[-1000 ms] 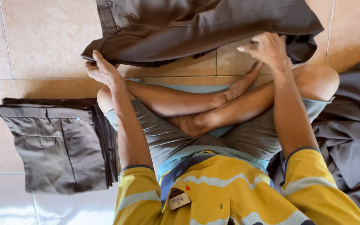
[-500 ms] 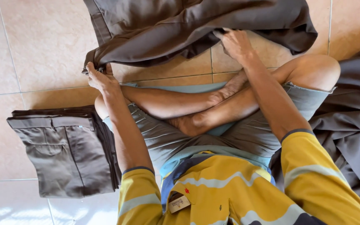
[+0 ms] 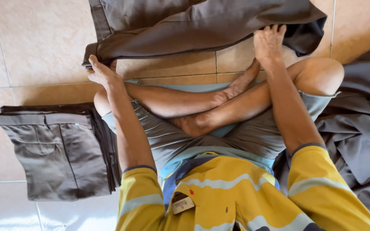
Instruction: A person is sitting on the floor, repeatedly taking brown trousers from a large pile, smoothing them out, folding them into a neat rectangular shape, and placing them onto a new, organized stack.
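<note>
We sit cross-legged on the tiled floor (image 3: pixel 31 47) with the grey trousers (image 3: pixel 202 25) spread just beyond our knees. Our left hand (image 3: pixel 101 72) pinches the trousers' near-left corner, fingers closed on the cloth. Our right hand (image 3: pixel 270 42) lies flat on the near-right edge of the trousers, fingers spread, pressing rather than gripping. Against half a second ago, the right hand has slid rightward along that edge. The trousers' long axis runs left to right, waistband toward the left. Left of the trousers' near corner sits a folded stack (image 3: pixel 61 149); a loose grey heap (image 3: pixel 360 132) lies to their right.
</note>
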